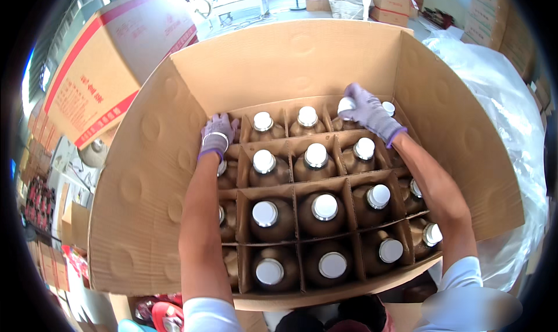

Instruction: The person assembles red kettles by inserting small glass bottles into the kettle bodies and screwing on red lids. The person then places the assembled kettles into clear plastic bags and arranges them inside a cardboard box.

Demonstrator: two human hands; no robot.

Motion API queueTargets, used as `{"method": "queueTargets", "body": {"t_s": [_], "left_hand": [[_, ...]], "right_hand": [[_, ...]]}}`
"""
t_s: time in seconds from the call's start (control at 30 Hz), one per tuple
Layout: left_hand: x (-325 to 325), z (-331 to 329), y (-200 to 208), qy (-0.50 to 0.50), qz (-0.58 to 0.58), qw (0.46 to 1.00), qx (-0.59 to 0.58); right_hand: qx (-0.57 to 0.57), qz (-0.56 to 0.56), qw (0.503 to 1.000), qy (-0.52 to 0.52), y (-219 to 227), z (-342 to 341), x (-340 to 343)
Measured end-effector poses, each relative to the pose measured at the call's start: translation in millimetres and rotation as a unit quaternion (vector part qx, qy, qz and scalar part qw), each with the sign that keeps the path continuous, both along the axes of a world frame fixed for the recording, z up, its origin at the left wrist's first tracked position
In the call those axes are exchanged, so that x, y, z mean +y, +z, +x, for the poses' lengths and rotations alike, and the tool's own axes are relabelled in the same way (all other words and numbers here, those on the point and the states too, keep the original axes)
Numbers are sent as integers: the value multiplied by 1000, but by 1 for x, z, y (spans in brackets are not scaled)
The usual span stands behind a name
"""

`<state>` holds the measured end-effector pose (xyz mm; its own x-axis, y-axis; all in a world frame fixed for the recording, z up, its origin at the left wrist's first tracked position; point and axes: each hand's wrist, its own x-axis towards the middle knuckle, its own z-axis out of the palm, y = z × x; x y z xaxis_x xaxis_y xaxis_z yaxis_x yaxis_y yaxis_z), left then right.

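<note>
A large open cardboard box stands before me, split by cardboard dividers into cells. Brown-looking jugs with white caps stand upright in rows inside. My right hand, in a grey-purple glove, reaches to the back row and closes around the white cap of a jug. At the back left cell is my left hand, gloved alike with a pale ring across it. Its fingers curl down into that cell, and what lies under them is hidden. My forearms cover part of the outer columns.
A printed carton with red bands stands at the left, beyond the flap. Clear plastic sheeting lies along the right side. Farther back are more cartons and a white table. Red items sit at the lower left.
</note>
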<state>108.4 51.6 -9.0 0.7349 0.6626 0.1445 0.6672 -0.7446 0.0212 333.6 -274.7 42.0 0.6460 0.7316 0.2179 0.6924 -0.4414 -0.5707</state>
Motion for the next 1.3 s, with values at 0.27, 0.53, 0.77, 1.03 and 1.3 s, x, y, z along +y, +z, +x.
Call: {"method": "queueTargets", "body": {"t_s": [0.27, 0.53, 0.77, 1.03, 1.3], "left_hand": [[-133, -87, 70, -255, -71, 921, -287], [-370, -418, 40, 74, -317, 775, -542], [-324, -753, -9, 440, 182, 871, -123], [-376, -918, -113, 382, -369, 65, -845], [-441, -883, -138, 273, -258, 123, -919]], "right_hand": [[-10, 201, 971, 129, 53, -208, -46], [-4, 28, 926, 375, 26, -437, -154], [85, -45, 913, 396, -57, -482, -219], [110, -11, 927, 358, -75, -504, -207], [71, -92, 919, 377, -71, -509, -197]]}}
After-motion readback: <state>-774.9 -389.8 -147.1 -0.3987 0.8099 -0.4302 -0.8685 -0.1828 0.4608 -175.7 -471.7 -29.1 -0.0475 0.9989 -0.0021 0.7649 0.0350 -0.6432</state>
